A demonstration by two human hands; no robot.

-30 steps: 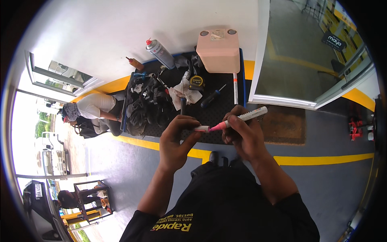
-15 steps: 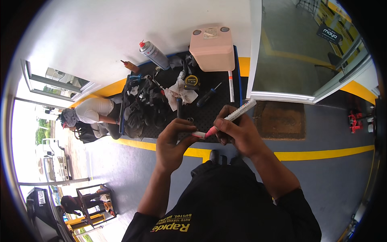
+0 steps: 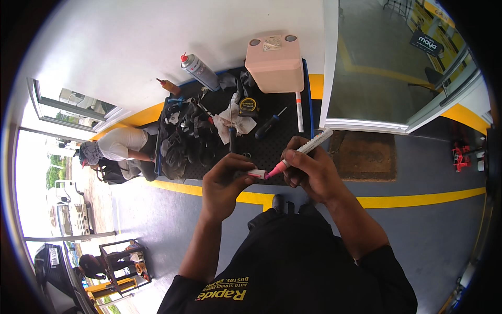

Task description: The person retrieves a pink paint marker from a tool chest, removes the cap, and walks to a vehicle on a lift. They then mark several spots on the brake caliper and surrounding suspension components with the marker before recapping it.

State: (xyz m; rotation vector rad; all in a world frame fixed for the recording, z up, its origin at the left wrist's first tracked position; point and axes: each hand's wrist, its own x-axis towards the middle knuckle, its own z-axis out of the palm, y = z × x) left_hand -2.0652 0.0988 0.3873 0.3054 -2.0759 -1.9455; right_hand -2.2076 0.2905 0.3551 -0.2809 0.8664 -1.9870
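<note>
A white marker cap with a red-pink stripe (image 3: 255, 173) is pinched between the thumb and fingers of my left hand (image 3: 221, 187). My right hand (image 3: 315, 168) grips a white marker pen (image 3: 317, 140) with a pink front section, its back end pointing up and to the right. The marker's front end meets the open end of the cap; how far it reaches inside I cannot tell. Both hands are over the near edge of a black-topped bench (image 3: 282, 144).
On the bench are a pink plastic box (image 3: 274, 65), a tape measure (image 3: 249, 107), a screwdriver (image 3: 269, 125), a crumpled rag (image 3: 235, 119), dark gloves (image 3: 175, 152) and another white marker (image 3: 299, 112). A spray can (image 3: 201, 72) stands behind. Another person (image 3: 123, 145) bends at the left.
The cap in my left hand has turned slightly, showing more of its stripe. My right fingers have shifted a little along the marker.
</note>
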